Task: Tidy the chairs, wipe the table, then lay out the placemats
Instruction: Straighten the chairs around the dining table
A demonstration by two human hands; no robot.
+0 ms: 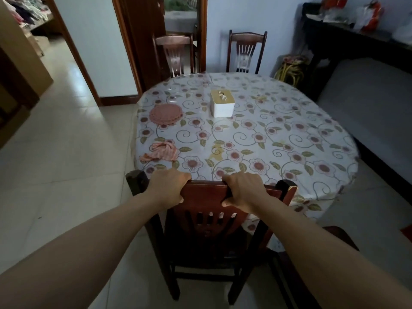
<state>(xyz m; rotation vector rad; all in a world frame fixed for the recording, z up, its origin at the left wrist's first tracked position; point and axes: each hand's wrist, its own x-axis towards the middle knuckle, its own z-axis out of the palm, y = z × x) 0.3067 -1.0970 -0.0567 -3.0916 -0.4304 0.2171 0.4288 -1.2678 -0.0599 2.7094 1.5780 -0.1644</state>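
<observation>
At the near edge of the table (289, 121) stands the chair (207, 197) you hold, upright, its back toward you and its seat facing the table; the top rail runs left to right across your view. Your left hand (167, 186) grips the rail toward its left end, fingers curled over the far side and thumb on the near face. Your right hand (243, 189) grips it right of centre in the same way. Both arms reach straight ahead, so the chair sits directly in front of you and below your hands.

On the flowered tablecloth, a crumpled cloth (163, 151) lies just beyond your left hand. Farther along the left side lies a stack of round placemats (166, 113), and near the middle stands a tissue box (222, 103). Two more chairs stand at the far end, the left one (175, 54) and the right one (246, 51), both facing you.
</observation>
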